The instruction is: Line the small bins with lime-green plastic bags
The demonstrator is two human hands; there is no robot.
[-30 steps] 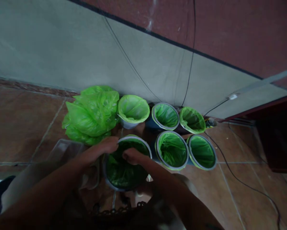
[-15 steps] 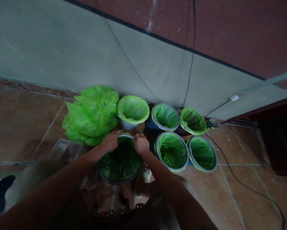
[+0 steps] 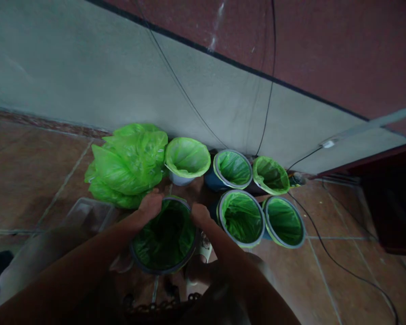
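A round trash bin stands in front of me, lined with a green plastic bag. My left hand is closed on the far left of its rim. On the far right of the same rim my right hand is closed too, its fingers partly hidden. Beyond my left hand lies a heap of crumpled green bags. Just past the bin is a pale bin with a light green bag folded over its edge.
To the right stand several lined bins, among them a grey-rimmed bin and a farther bin. A clear plastic container lies at the left. A black cable trails over the tiled floor. The wall rises behind.
The bin between my hands has shifted slightly nearer to me and left, tilting a little. Both hands have moved with it along the rim. The other bins stay put.
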